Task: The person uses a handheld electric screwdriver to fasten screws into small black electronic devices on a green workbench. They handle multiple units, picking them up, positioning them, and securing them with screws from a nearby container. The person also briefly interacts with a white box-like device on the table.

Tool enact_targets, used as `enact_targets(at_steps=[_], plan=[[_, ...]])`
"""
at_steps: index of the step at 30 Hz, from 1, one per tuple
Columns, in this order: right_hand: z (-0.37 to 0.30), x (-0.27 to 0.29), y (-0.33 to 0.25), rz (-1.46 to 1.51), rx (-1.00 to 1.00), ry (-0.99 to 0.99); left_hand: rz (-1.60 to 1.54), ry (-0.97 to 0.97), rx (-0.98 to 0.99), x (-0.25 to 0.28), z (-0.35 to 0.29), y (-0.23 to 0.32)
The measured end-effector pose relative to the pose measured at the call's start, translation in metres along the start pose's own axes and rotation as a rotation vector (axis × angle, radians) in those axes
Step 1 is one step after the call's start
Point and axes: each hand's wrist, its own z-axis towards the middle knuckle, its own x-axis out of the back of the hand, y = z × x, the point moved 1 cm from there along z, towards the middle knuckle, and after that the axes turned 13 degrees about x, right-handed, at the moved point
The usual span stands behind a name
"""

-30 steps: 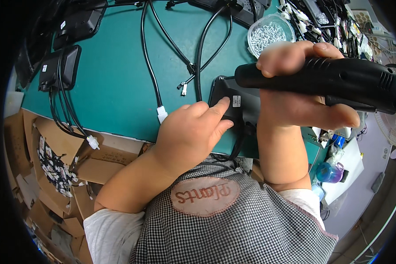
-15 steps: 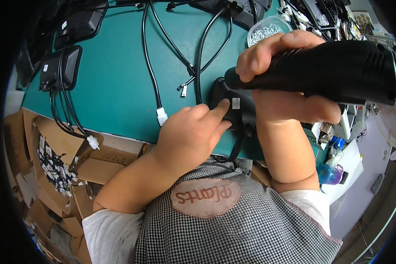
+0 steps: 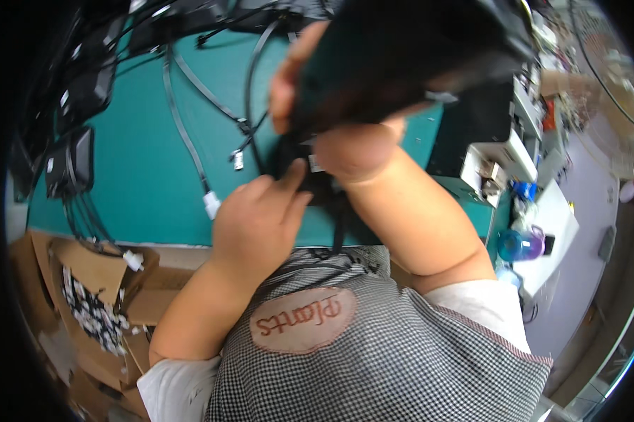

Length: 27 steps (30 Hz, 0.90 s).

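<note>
My right hand [image 3: 356, 151] is wrapped round a bulky black power tool [image 3: 408, 67], which looks like an electric screwdriver. It is blurred, close to the camera, and its working end is hidden. Beneath it lies a small black device housing [image 3: 324, 188] with a white label, on the green table [image 3: 155, 148] near its front edge. My left hand [image 3: 254, 219] holds the housing at its left side, the index fingertip on top and the thumb along the near side. Its other fingers are curled and mostly hidden. Black cable hangs from the housing towards my apron.
Black cables with a white connector [image 3: 211, 205] lie left of my hands. More black housings [image 3: 71, 163] stand at the far left. Below the table edge is a cardboard box [image 3: 95, 264] with small parts. At right are a black box [image 3: 472, 130] and a teal-purple bottle [image 3: 520, 245].
The view has shifted, so the table things appear further left. The tool in my right hand has risen towards the camera and left. My left fingertip stays on the housing. The bowl of screws is hidden.
</note>
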Motion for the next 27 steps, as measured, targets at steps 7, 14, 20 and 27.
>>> enact_targets(at_steps=[7, 14, 20, 27], plan=[[0.002, 0.016, -0.002, -0.453, 0.247, -0.034, -0.025, -0.024, 0.022, 0.003, 0.001, 0.009], [0.003, 0.002, -0.063, 0.181, 0.194, 0.19, -1.08, -0.293, 0.525, 0.012, 0.001, -0.001], [-0.016, -0.004, -0.115, 0.502, 0.238, 0.394, -1.514, -0.348, 0.706, 0.015, 0.007, 0.022], [-0.055, 0.069, -0.216, -0.203, 0.377, 0.297, -0.045, -0.085, -0.17, 0.019, 0.009, 0.029]])
